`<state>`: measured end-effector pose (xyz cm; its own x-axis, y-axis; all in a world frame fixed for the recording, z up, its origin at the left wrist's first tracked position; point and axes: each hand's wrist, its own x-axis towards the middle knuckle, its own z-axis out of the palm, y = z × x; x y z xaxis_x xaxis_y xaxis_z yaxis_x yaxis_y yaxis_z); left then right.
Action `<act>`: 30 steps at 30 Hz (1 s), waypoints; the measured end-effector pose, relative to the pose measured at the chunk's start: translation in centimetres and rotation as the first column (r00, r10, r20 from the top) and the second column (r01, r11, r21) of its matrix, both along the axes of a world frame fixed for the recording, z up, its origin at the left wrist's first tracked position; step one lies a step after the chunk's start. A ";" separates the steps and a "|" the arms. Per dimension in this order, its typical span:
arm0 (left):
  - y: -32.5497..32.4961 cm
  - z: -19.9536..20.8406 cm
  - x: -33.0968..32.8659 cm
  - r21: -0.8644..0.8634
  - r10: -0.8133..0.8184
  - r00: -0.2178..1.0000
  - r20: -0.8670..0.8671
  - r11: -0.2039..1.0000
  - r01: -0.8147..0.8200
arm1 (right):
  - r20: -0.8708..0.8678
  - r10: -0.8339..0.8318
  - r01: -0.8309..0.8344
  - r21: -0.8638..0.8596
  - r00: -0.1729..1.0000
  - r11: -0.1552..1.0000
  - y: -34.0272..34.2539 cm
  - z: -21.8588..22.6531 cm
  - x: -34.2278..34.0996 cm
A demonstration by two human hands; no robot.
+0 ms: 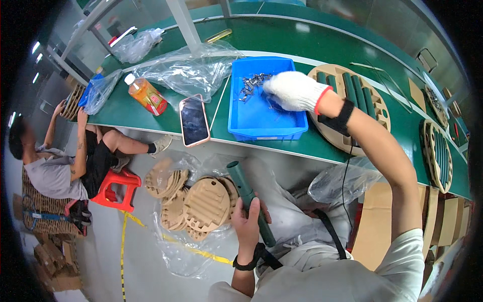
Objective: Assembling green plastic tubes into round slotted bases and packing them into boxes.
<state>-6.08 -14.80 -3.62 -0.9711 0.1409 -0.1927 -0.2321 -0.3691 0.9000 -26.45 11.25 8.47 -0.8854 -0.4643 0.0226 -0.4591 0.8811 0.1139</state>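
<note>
I see the left grip wrapped around a green tube, on the near side of the blue tray. Over the tray, beside small metal pieces, is the gloved right grip; I cannot tell its closure or hold. Left of the tray lies a phone.

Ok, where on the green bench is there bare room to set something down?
The widest bare patch is the green bench beyond the blue bin. A narrow gap separates bin from phone. Crowded: right of the bin, by the round tan tray; left, around the bottle and clear plastic bag.
</note>
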 end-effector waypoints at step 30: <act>5.5 -0.8 3.2 -0.398 -0.363 0.841 -0.401 0.896 0.197 | 0.112 0.101 0.000 -0.672 0.988 0.741 3.4 9.1 20.6</act>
